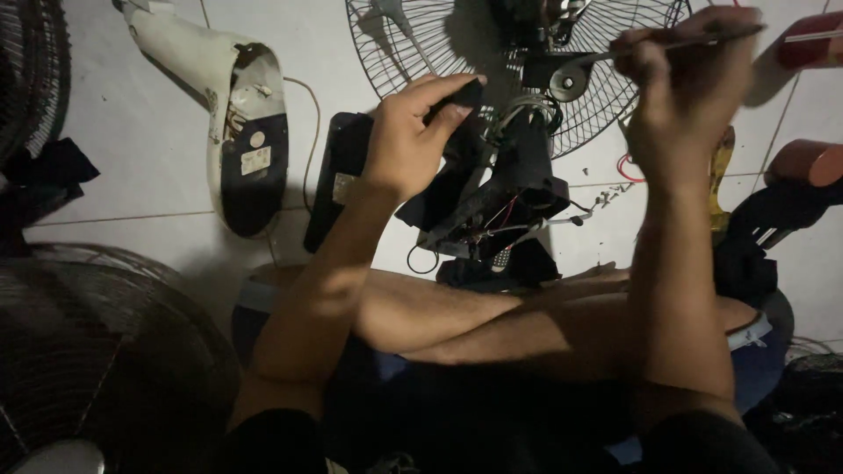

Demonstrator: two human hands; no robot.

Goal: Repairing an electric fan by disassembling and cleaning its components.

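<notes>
Nearest, the person is sitting cross-legged on the tiled floor (132, 149), with a dark fan grille (97, 351) lying at the near left.

Just beyond the legs, the black motor housing (505, 202) is standing opened up, with red and white wires (500, 219) showing inside it. The left hand (413, 136) is closing over the housing's upper left edge, fingers curled round a black part and thumb pressing from above, so it is steadying the housing. The right hand (680, 88) is wrapping fully round the shaft of a screwdriver (702, 39), whose red handle is pointing off to the far right and whose tip is reaching towards a round metal fitting (569, 81) at the top of the housing.

By my judgement, the step in hand is working a fastener at that fitting while the housing is being braced. The next move is calling for the tip to be seated squarely and for the left hand to be holding firm against the twist; whether the tip is already seated I cannot tell, as the tool is blurred.

Farther off, a wire guard (518, 61) is lying behind the housing, and a white plastic cover (219, 105) is lying at the far left.
</notes>
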